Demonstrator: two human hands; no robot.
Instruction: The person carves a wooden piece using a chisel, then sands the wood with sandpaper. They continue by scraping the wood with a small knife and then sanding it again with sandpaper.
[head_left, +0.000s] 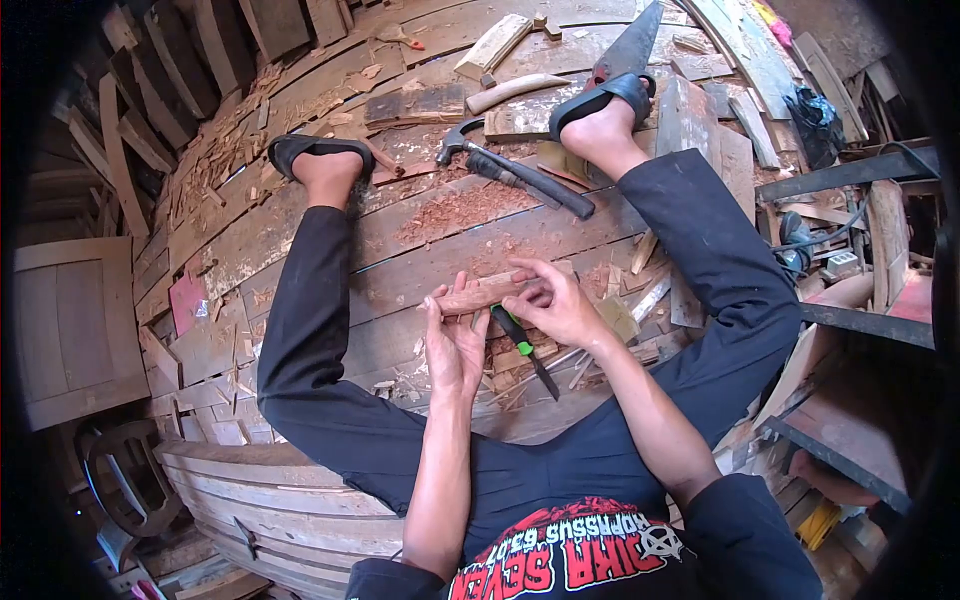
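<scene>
A short, reddish-brown piece of wood lies across both my hands, between my spread legs. My left hand cradles its left end from below, palm up, with the thumb pressed against it. At the other end, my right hand grips the wood between thumb and fingers. Just beneath them on the floor rests a tool with a black and green handle and a narrow dark blade. Farther forward, a claw hammer lies beside a dark-handled tool near a pile of shavings.
Wood blocks and a curved pale piece lie ahead on the plank floor. A handsaw is by my right foot. Boards lean along the left wall, and a wooden panel stands at left. Cluttered shelving is at right.
</scene>
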